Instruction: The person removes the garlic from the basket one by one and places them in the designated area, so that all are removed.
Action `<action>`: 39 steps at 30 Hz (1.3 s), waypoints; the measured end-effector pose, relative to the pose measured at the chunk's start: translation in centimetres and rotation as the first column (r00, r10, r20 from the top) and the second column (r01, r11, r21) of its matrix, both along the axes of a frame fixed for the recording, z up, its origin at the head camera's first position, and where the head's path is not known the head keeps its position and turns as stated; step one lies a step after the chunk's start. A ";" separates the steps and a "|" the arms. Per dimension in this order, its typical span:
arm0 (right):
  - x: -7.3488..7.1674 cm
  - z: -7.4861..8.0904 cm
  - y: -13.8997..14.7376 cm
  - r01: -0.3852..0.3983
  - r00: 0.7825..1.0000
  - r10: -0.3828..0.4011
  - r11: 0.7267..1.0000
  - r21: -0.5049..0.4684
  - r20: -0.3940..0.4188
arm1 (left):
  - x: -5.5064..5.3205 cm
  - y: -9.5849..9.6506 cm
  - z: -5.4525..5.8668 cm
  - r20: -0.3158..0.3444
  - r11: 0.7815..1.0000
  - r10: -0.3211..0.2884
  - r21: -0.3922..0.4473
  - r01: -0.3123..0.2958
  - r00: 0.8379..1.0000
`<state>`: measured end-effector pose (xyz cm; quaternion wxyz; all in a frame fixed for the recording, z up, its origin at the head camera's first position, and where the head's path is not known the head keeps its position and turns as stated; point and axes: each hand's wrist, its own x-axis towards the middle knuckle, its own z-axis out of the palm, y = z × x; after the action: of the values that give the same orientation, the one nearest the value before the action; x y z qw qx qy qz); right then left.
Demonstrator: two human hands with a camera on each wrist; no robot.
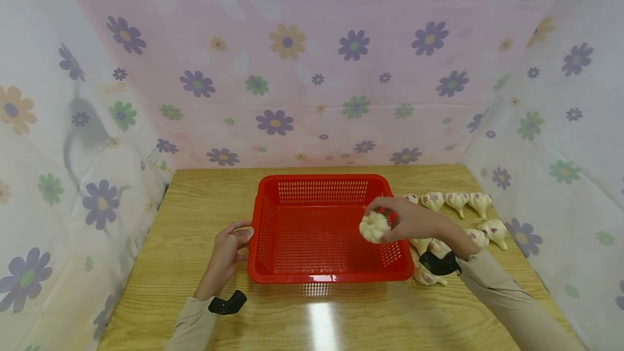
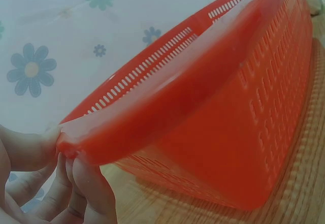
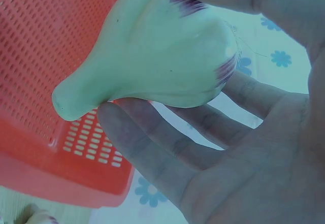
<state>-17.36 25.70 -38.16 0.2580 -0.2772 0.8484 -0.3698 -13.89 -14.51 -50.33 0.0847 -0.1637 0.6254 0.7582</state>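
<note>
A red plastic basket (image 1: 322,232) with slotted walls stands on the table. My left hand (image 1: 228,248) pinches its left rim, thumb above and fingers below, as the left wrist view shows up close at the rim (image 2: 167,102). Over the basket's right side, my right hand (image 1: 409,220) holds a garlic bulb (image 1: 375,227). In the right wrist view that bulb (image 3: 162,51) is pale with purple streaks, gripped between thumb and fingers, its stem pointing over the basket. The basket's visible floor has nothing lying on it.
Several more garlic bulbs (image 1: 457,202) lie on the wooden table (image 1: 205,194) right of the basket, some partly hidden by my right arm. Flower-patterned cloth (image 1: 287,85) hangs behind and along both sides.
</note>
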 end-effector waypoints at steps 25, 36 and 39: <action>1.0 -1.3 5.5 0.085 0.993 -0.079 0.994 0.069 -0.083 | -0.1 0.0 -0.2 0.030 1.000 0.009 0.004 -0.009 0.999; 1.3 -2.1 7.8 0.130 0.990 -0.125 0.989 0.074 -0.067 | -0.1 0.0 0.1 0.018 1.000 -0.008 0.017 0.007 1.000; 1.4 -2.3 8.2 0.119 0.991 -0.114 0.991 0.060 -0.073 | -0.1 0.0 0.1 0.019 1.000 -0.003 0.015 0.003 1.000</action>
<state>-15.93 33.93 -40.47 0.2153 -0.2313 0.8830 -0.3470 -13.96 -14.46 -50.27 0.0931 -0.1694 0.6193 0.7610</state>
